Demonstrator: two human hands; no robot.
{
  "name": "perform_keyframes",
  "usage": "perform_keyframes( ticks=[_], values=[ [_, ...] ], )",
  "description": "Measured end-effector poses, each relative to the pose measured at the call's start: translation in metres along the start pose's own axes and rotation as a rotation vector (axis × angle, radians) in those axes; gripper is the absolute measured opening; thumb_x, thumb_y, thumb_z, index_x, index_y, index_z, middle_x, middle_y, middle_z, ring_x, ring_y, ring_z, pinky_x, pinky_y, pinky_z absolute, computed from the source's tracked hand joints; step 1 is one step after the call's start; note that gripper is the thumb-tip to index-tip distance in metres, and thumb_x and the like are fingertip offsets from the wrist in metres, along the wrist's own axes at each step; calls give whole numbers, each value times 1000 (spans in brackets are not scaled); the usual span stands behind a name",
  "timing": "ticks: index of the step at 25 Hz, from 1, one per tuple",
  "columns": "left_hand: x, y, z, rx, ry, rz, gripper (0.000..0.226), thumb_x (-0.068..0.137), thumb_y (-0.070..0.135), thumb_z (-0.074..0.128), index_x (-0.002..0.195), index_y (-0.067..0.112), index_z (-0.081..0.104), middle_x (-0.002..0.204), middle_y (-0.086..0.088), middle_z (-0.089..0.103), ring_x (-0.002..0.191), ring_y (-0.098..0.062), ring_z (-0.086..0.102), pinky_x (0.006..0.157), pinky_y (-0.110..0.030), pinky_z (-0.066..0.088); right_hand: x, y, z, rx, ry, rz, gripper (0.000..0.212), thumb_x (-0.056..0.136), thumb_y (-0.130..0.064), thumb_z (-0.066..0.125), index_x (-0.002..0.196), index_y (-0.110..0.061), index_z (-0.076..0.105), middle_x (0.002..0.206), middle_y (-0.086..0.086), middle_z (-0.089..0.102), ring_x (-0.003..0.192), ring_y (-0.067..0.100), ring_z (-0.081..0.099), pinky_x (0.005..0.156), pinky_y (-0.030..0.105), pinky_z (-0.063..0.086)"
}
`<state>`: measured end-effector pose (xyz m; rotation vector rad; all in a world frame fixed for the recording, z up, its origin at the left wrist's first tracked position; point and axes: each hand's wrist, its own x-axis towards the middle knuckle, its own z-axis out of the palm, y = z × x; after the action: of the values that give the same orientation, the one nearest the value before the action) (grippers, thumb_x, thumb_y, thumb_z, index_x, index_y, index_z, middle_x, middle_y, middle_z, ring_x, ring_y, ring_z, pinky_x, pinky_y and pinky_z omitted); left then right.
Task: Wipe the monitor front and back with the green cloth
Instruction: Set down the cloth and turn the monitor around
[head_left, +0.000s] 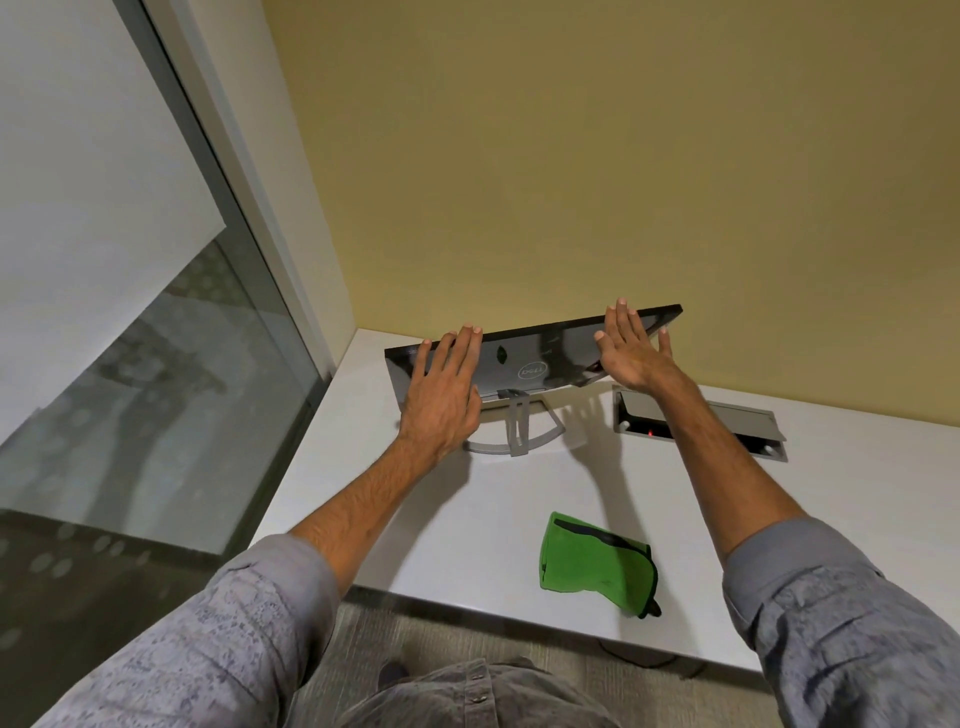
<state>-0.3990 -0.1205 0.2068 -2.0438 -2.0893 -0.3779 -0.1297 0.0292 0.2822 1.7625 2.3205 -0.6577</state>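
Note:
A black monitor (540, 358) stands on its grey curved stand (514, 441) at the back of the white desk (363, 499), its glossy logo side turned toward me. My left hand (441, 395) lies flat on the monitor's left part, fingers reaching its top edge. My right hand (631, 348) is spread against the right part, fingers apart, thumb out past the right end. The green cloth (592, 564) with dark trim lies folded on the desk near the front edge, apart from both hands.
A grey cable box (727, 415) with an open lid and a red light is set into the desk right of the monitor. A yellow wall rises behind. A glass partition (156, 364) runs along the left. Carpet shows below the desk edge.

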Motion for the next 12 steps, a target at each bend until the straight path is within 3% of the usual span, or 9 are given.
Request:
perform_keyframes(
  ticks=[12],
  values=[
    [-6, 15, 2, 14, 2, -54, 85, 101, 30, 49, 173, 11, 9, 179, -9, 19, 161, -31, 28, 132, -57, 18, 17, 22, 5, -62, 32, -124, 69, 114, -47, 12, 163, -19, -27, 167, -2, -41, 160, 16, -27, 125, 59, -17]
  ],
)
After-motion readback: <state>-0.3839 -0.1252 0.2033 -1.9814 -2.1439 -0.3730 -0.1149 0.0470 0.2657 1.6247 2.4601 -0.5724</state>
